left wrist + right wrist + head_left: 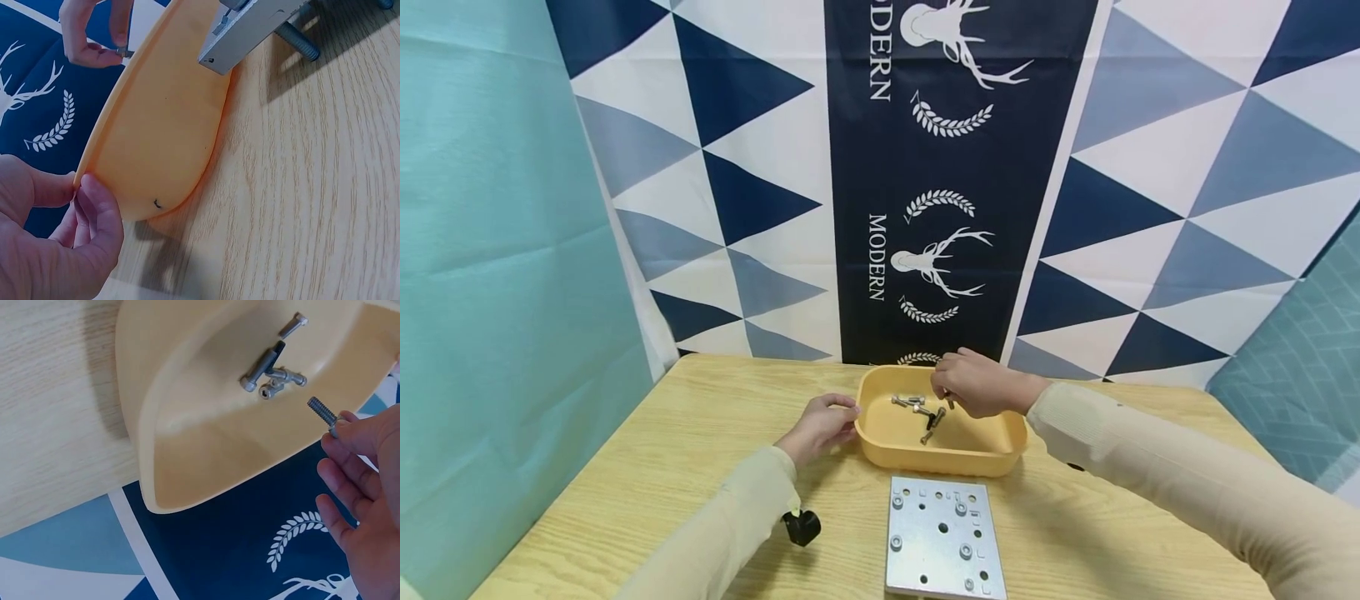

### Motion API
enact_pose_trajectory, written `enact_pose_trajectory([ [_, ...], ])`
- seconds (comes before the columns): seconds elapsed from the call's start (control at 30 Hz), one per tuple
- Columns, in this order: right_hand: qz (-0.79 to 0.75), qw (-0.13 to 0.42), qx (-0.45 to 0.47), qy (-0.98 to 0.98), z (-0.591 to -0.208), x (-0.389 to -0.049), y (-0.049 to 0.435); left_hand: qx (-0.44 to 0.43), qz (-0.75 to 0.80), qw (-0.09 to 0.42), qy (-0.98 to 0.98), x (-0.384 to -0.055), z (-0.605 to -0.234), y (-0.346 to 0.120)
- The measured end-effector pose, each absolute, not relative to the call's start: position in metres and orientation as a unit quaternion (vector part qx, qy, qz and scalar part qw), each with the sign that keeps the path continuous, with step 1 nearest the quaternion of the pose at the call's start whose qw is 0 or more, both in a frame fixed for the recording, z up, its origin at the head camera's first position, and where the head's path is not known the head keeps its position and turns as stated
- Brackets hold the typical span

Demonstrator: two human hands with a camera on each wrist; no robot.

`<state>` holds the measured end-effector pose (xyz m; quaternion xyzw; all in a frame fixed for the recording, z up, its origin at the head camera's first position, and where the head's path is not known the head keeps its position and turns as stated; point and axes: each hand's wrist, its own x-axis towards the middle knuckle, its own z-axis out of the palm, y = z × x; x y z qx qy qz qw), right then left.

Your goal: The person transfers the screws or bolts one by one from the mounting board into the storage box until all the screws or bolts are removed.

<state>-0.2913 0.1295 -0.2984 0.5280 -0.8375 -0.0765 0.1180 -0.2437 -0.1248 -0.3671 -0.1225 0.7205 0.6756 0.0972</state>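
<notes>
A yellow-orange plastic tray point(925, 460) stands on the table, with several socket-head screws point(921, 408) lying loose on its floor. My left hand point(822, 423) pinches the tray's left rim between thumb and fingers, as the left wrist view point(69, 231) shows closely. Over the tray's right side, my right hand point(973, 382) pinches a screw point(323, 412) by its head end, the threaded shank pointing out. One screw in the tray is black point(275, 356); the others look silver.
In front of the tray is a metal plate point(936, 533) with holes and several screws set in it; in the left wrist view a screw shank point(299, 42) sticks out below it. A patterned cloth point(760, 167) hangs behind the wooden table point(737, 400).
</notes>
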Motion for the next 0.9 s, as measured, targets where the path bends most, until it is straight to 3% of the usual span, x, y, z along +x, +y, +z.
enact_pose_trajectory([
  [0.57,-0.101,0.103,0.525,-0.839,-0.300,-0.295,0.123,-0.126,0.674,0.091,0.722,-0.243,-0.367,-0.123],
  [0.9,-0.071,0.116,0.550,-0.824,-0.296,-0.274,0.128,-0.127,0.673,0.094,0.723,-0.241,-0.368,-0.122],
])
